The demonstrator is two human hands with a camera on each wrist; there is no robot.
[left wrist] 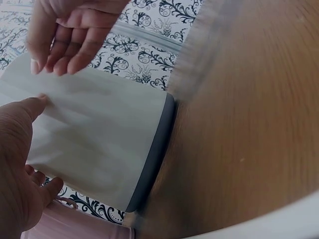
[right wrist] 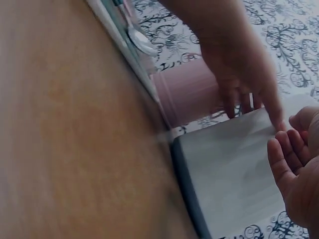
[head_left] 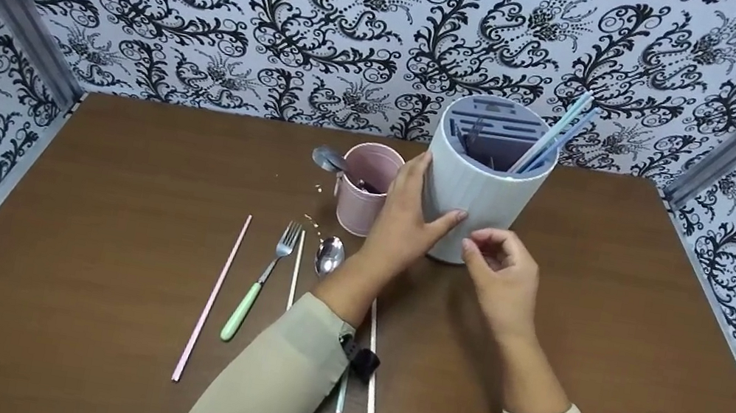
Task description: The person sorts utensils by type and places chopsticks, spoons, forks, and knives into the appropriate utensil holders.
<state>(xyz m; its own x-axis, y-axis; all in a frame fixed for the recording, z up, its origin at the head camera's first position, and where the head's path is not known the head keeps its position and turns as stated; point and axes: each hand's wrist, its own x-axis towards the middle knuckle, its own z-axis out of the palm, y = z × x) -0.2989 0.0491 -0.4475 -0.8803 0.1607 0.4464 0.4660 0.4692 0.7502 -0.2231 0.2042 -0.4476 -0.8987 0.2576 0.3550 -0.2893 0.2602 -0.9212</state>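
Note:
A tall white utensil holder (head_left: 481, 199) with a grey slotted top stands on the table, blue chopsticks (head_left: 554, 133) leaning out of its right side. My left hand (head_left: 402, 223) holds its left side, the thumb across the front and the other fingers around the side, as the left wrist view shows. Just in front of the holder is my right hand (head_left: 508, 282). Its fingers (right wrist: 285, 159) are loosely curled, with nothing visible in them. Left of the holder, close to my left hand, a pink bucket-shaped cup (head_left: 357, 208) has a spoon (head_left: 328, 159) leaning out of it.
On the brown table (head_left: 110, 231) lie a pink chopstick (head_left: 212, 296), a green-handled fork (head_left: 244, 309), a spoon (head_left: 330, 255) and several pale chopsticks (head_left: 372, 379), partly under my left arm. Small crumbs (head_left: 313, 220) lie near the cup. Patterned walls (head_left: 258, 16) enclose the back and sides.

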